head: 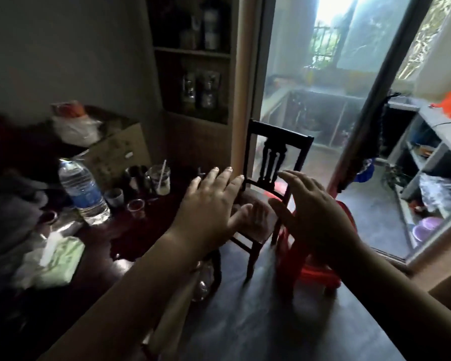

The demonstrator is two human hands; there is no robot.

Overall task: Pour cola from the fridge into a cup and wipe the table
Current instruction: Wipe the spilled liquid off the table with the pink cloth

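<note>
The left hand [211,201] and the right hand [313,204] hover spread and empty, fingers straight; neither fridge nor cola shows; a small cup [114,196] stands on the counter [136,238] at nine o'clock from the left hand, the nearer one.
</note>
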